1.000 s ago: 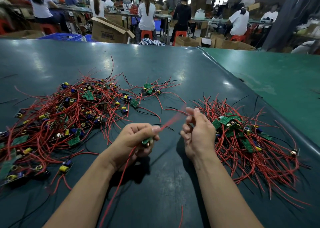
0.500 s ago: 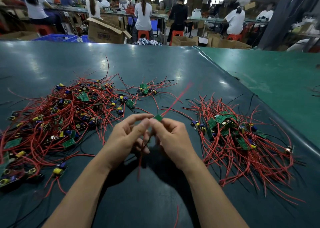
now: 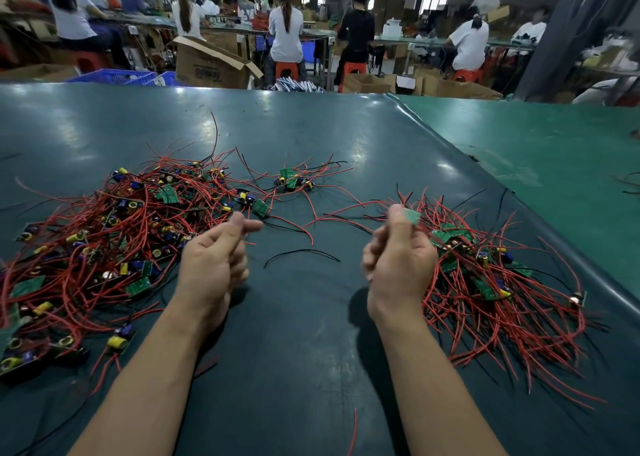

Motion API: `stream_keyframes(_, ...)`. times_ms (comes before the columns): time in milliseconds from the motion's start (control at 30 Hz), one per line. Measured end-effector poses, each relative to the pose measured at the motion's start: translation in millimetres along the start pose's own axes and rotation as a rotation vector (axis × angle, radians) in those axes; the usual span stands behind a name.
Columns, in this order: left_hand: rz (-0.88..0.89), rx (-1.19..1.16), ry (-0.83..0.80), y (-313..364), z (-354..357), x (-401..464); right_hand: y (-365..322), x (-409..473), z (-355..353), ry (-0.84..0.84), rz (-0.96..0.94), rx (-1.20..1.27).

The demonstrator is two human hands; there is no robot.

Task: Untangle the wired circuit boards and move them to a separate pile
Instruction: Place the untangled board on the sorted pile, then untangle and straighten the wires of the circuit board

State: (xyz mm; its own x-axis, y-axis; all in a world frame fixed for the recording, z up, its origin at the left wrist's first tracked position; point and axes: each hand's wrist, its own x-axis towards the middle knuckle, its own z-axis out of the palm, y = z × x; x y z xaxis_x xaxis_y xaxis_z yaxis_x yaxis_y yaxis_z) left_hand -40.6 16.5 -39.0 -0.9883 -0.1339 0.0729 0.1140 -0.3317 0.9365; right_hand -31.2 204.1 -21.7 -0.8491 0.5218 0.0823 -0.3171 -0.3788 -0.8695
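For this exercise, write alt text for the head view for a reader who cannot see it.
Right hand pinches a small green circuit board above the right pile; left hand is empty beside the larger tangled pile, all on a dark green table.

Only one piece of lettering shows: dark print on the side of the open cardboard box (image 3: 211,65) beyond the table's far edge, left of centre. It appears upside down and too blurred to spell with confidence. Nothing else carries readable text.
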Motion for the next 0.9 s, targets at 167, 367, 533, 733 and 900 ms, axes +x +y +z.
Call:
stream_keyframes(167, 0.071, 0.109, 0.127, -3.9, 2.1, 1.7, -1.6, 10.7, -6.9, 0.207, 0.191, 0.226)
stream_keyframes(367, 0.503, 0.926, 0.389, -5.1, 3.0, -7.8, 10.6, 2.8, 1.3, 0.041, 0.247, 0.080)
stream_keyframes(533, 0.350, 1.395, 0.572, -3.2, -14.0, -3.8, 12.4, 2.1, 1.8, -0.052, 0.273, 0.049)
stream_keyframes(733, 0.145, 1.431, 0.508, 2.9, -29.9, 2.8, 13.4, -6.4, 6.3, -0.223, 0.262, -0.063)
stream_keyframes(900, 0.136, 1.306, 0.568, 4.2, -30.8, 7.9, 11.1, -7.8, 3.9, -0.253, 0.295, -0.080)
